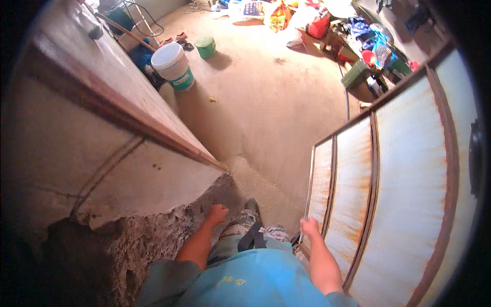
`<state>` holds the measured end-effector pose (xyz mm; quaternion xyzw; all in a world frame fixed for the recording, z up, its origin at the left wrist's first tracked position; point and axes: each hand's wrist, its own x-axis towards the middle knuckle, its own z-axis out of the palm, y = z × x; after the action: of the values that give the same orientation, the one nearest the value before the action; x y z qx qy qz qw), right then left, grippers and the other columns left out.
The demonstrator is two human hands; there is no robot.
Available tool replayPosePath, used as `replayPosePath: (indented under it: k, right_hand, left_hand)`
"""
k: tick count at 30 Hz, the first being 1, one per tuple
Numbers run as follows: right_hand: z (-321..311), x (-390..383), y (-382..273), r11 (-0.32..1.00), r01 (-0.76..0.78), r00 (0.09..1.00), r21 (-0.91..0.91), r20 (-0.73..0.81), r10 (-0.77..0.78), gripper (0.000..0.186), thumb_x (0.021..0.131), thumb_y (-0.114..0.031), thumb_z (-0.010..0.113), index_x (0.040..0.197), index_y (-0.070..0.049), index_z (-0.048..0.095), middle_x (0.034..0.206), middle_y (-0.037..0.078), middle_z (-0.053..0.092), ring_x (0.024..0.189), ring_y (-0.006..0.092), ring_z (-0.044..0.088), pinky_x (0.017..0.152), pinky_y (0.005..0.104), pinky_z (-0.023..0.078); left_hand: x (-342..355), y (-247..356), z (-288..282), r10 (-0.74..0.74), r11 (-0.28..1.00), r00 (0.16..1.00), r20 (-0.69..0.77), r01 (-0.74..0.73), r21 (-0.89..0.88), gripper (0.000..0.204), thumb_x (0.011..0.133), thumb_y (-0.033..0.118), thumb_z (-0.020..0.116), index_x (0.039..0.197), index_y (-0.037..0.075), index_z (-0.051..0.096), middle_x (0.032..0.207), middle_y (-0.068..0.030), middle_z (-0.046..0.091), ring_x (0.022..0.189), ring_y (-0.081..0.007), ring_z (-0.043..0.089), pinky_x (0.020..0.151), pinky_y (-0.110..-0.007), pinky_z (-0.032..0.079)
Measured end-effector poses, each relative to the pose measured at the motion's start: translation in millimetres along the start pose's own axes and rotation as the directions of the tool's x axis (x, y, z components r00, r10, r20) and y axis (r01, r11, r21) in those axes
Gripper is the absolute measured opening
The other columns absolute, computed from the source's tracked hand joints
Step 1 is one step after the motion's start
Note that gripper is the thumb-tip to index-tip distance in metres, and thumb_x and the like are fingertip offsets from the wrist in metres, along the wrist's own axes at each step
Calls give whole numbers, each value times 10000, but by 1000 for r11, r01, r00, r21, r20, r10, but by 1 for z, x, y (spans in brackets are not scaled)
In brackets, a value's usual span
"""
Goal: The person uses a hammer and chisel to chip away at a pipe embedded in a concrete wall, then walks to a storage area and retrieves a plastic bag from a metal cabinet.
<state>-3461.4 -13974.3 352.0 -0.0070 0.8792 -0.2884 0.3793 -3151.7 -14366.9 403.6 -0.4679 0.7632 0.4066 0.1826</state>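
Note:
My left hand (217, 214) hangs in front of my left thigh, fingers curled into a loose fist, with nothing showing in it. It is nearest to the rough, broken lower edge of the wall (153, 225). On the other side, my right hand (309, 226) is closed too, and nothing shows in it. It is right by the free edge of a metal door (353, 179) with pale, rust-streaked panels and brown bars. Whether the hand touches that edge I cannot tell. A dark strap (251, 238) hangs at my waist, and one dark shoe (251, 205) shows on the floor ahead.
A brown-edged wall end (153, 125) juts in from the left. Beyond stand a white bucket (171, 61) with a green lower part and a small green bucket (205, 47). Bags (281, 15) lie at the back; piled clutter (373, 56) sits far right behind the door.

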Motion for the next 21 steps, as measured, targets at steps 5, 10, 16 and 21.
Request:
replayPosePath:
  k: [5, 10, 16, 21]
  right_hand:
    - [-32, -23, 31, 942, -277, 957, -189, -137, 254, 282, 927, -179, 603, 1036, 51, 726, 1000, 211, 756, 954, 384, 703, 828, 507, 532]
    - [-40, 89, 17, 890, -408, 899, -203, 79, 430, 342, 910, -263, 614, 1042, 26, 740, 1017, 234, 745, 932, 384, 714, 788, 500, 543]
    - [-83, 281, -187, 919, -240, 940, -314, 162, 300, 296, 884, -268, 630, 946, -9, 760, 890, 199, 751, 762, 354, 727, 662, 517, 550]
    - [-162, 478, -476, 998, 12, 990, -69, 142, -2, 132, 889, -125, 615, 785, -43, 610, 614, 109, 614, 482, 237, 600, 399, 388, 427]
  left_hand:
    - [93, 71, -50, -24, 982, 999, -46, 15, -189, 406, 885, 386, 684, 1079, 43, 781, 1058, -240, 748, 1041, -407, 715, 935, -480, 554]
    - [169, 133, -97, -55, 993, 997, -46, 50, -110, 424, 862, 407, 702, 1099, 65, 780, 1094, -237, 742, 1084, -398, 702, 970, -484, 542]
    - [247, 122, -137, -328, 933, 931, -162, 292, -209, 429, 791, 388, 793, 1107, 98, 790, 1131, -199, 748, 1093, -360, 707, 974, -446, 552]
    - [292, 197, -182, -566, 776, 803, -187, 443, -449, 340, 805, 307, 828, 1071, 98, 797, 1079, -153, 775, 1027, -304, 735, 929, -419, 569]
